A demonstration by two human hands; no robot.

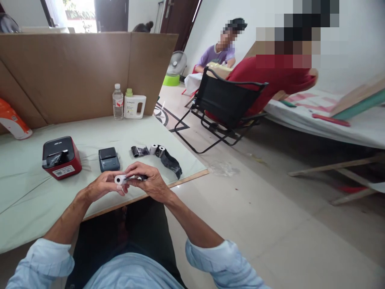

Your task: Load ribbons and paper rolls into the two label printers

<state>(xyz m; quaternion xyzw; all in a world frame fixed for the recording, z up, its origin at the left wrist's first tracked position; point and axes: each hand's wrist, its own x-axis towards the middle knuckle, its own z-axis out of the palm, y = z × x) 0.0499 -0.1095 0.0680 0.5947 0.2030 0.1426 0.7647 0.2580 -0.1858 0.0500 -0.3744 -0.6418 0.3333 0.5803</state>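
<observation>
My left hand (104, 186) holds a small white paper roll (118, 180) over the table's front edge, its dark core hole facing me. Close against it, my right hand (152, 182) is closed on a small dark tool (143, 177) with a thin greyish tip at the roll's side; its exact kind is unclear. Just beyond my hands sits a small dark portable printer (108, 159). Farther right lie two white paper rolls (153, 149) among black wrapping film (171, 163), partly unrolled. To the left is a red and black label printer (61, 156).
A water bottle (118, 102) and a white jug with a green cap (135, 105) stand before a cardboard screen (90, 76). An orange bottle (13, 119) leans at far left. Two people sit at the right, one in a black folding chair (230, 94). A fan (177, 64) stands behind.
</observation>
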